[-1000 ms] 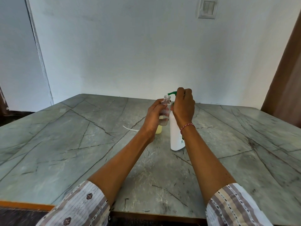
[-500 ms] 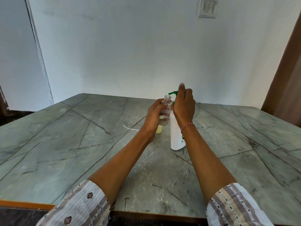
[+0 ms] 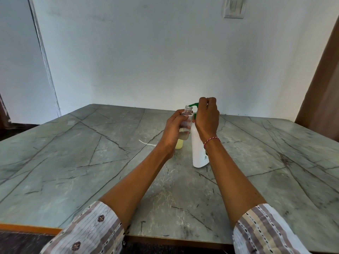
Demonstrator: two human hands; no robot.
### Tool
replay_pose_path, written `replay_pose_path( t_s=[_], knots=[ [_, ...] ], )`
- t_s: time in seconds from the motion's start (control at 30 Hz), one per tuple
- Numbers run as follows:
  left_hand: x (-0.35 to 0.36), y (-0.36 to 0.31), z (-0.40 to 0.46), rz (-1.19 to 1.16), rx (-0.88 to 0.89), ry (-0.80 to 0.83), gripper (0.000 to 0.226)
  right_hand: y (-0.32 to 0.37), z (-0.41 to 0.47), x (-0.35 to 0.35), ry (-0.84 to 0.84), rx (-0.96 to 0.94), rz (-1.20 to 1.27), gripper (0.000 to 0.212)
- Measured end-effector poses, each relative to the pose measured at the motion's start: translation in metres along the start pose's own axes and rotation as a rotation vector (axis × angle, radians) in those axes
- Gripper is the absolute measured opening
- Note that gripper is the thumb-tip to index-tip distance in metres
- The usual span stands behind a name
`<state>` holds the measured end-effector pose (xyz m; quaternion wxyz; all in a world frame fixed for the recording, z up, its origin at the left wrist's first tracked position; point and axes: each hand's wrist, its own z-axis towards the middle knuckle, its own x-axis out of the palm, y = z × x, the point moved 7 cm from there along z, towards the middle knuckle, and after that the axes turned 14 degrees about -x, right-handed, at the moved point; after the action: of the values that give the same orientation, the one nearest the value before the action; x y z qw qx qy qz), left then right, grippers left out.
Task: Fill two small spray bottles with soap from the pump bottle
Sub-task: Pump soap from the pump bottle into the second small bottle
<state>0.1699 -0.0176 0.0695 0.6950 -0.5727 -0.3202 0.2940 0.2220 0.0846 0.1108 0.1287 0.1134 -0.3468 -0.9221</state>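
Head cam: I see left hand (image 3: 175, 128) gripping clear spray bottle (image 3: 186, 123) under green nozzle (image 3: 193, 105), mid-counter (image 3: 91, 153); right hand (image 3: 208, 118) clenched on pump bottle (image 3: 199, 153) head. Filling btl 2, I reckon; next: press, keep mouth aligned.

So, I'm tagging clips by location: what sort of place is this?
Probably a plain room in a home: a large marble-patterned table set against a bare white wall, a wall switch plate, and a wooden door or panel at right.

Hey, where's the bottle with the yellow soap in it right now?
The yellow-filled bottle stands on the table, mostly hidden behind the left hand, just left of the white pump bottle.
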Motion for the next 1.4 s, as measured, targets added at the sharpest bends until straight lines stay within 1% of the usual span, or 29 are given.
replay_pose_path(
  t_s=[0.07, 0.13, 0.27, 0.4, 0.6, 0.73, 0.8, 0.87, 1.03, 1.13, 1.23, 1.3, 1.4],
  knots=[
    [0.0003, 0.0008, -0.0001, 0.009, -0.01, -0.002, 0.028, -0.0005, -0.001, 0.0, -0.008, 0.009, -0.002, 0.015],
    [0.0014, 0.001, -0.0003, 0.014, -0.012, 0.002, 0.03, -0.0009, -0.0017, -0.002, -0.014, 0.009, 0.002, 0.015],
    [0.0022, 0.0012, -0.0004, 0.003, -0.014, 0.006, 0.031, -0.0022, -0.0006, -0.0022, 0.05, -0.03, -0.067, 0.031],
    [0.0016, 0.0022, 0.0004, 0.014, -0.014, 0.001, 0.031, -0.0024, -0.0005, 0.0003, -0.007, 0.031, -0.055, 0.04],
    [0.0001, 0.0019, 0.001, -0.018, -0.01, 0.003, 0.024, -0.0021, -0.0004, -0.0014, 0.068, -0.027, -0.046, 0.038],
    [-0.0005, 0.0018, 0.002, -0.018, -0.009, 0.002, 0.022, -0.0003, -0.0007, -0.0001, -0.01, 0.003, -0.005, 0.025],
    [-0.0004, 0.0015, 0.0019, -0.009, -0.002, 0.008, 0.023, 0.0002, -0.0019, -0.0007, -0.019, 0.011, 0.019, 0.017],
    [-0.0001, 0.0016, 0.0019, -0.001, 0.002, 0.012, 0.024, 0.0017, -0.0024, -0.0023, -0.014, 0.005, 0.027, 0.013],
    [0.0002, 0.0034, 0.0013, 0.006, 0.001, 0.016, 0.025, 0.0005, -0.0024, -0.0042, -0.026, 0.0, 0.025, 0.015],
    [0.0009, 0.0029, 0.0013, 0.009, 0.005, 0.015, 0.025, -0.0002, -0.0013, -0.0019, 0.022, -0.006, -0.035, 0.029],
    [0.0014, 0.0023, 0.0015, 0.013, 0.005, 0.006, 0.025, -0.001, -0.0005, -0.0025, 0.0, 0.033, -0.041, 0.041],
    [0.0011, 0.0022, 0.0017, 0.004, 0.006, 0.008, 0.025, -0.0007, -0.0006, -0.0011, 0.029, 0.008, -0.042, 0.041],
    [-0.0004, 0.0018, 0.0019, -0.005, 0.007, 0.004, 0.024, 0.001, -0.0008, -0.0004, 0.061, -0.026, -0.071, 0.032]
  ],
)
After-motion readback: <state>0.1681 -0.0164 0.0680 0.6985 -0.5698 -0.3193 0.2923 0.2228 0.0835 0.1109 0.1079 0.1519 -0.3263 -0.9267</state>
